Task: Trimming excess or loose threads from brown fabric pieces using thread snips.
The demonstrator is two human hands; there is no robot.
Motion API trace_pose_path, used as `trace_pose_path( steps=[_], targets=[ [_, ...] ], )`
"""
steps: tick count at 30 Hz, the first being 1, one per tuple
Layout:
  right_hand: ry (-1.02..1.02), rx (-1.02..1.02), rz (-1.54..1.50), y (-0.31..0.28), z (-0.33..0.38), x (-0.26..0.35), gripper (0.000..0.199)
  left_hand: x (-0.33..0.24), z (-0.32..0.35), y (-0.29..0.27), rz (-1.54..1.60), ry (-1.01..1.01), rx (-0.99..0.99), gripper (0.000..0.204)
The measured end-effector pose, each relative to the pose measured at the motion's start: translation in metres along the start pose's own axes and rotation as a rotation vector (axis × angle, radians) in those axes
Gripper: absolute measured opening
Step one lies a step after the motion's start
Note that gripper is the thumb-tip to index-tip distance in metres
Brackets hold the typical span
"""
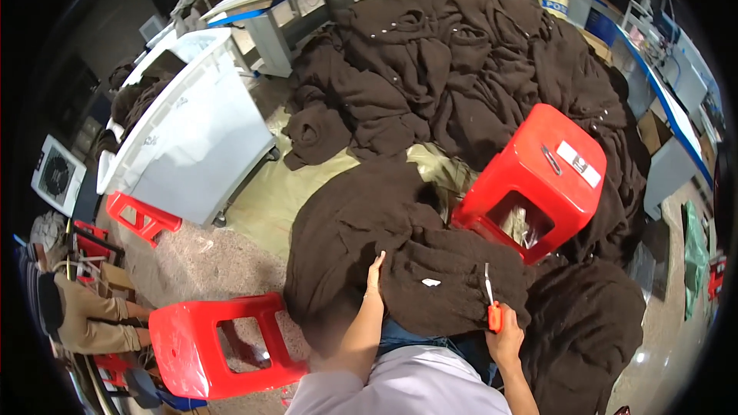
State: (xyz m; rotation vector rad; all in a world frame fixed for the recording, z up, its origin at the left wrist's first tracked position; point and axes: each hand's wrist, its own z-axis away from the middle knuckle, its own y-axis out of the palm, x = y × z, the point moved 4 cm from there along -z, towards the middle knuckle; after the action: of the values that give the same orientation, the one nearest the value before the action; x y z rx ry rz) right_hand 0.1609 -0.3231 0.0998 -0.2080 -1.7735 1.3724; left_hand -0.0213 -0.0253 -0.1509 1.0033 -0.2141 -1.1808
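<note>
A dark brown knitted garment (453,280) lies across my lap, with a small white tag (431,283) on it. At its left edge is my left hand (375,275), seen side-on; the thumb points away from me and the other fingers are mostly hidden in the cloth, which it appears to grip. My right hand (504,336) is closed around the orange handle of a pair of scissors (494,315). Their narrow metal blades point away from me, above the garment's right part.
A red stool (565,142) ahead right carries small dark thread snips (551,160) and a white label. Another red stool (184,346) stands at left. Brown garments (446,61) pile up ahead on yellowish sheeting (265,204). A white wheeled bin (200,123) and a person (88,311) are leftward.
</note>
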Motion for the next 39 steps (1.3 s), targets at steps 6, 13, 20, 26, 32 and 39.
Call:
trace_pose_path(
  steps=[6, 13, 20, 26, 32, 39],
  targets=[
    [0.257, 0.247, -0.860, -0.069, 0.023, -0.048, 0.057, -0.073, 0.140, 0.118, -0.247, -0.023, 0.139, 0.063],
    [0.297, 0.028, -0.987, -0.182, 0.074, -0.071, 0.051, -0.139, 0.206, 0.291, -0.441, 0.212, 0.407, 0.053],
    [0.446, -0.039, -0.218, -0.091, 0.027, -0.088, 0.045, -0.043, 0.018, 0.163, -0.630, -0.139, 0.060, 0.032],
    [0.318, -0.220, -0.145, -0.098, 0.039, -0.069, 0.038, 0.001, 0.064, 0.171, -0.453, -0.223, -0.015, 0.052],
    [0.332, -0.004, -0.231, -0.095, 0.013, -0.011, 0.033, 0.041, 0.132, 0.178, -0.525, -0.041, -0.030, 0.030],
    [0.010, 0.262, -0.248, -0.052, 0.013, 0.037, 0.026, 0.039, 0.126, 0.183, -0.469, 0.204, -0.038, 0.007]
  ],
)
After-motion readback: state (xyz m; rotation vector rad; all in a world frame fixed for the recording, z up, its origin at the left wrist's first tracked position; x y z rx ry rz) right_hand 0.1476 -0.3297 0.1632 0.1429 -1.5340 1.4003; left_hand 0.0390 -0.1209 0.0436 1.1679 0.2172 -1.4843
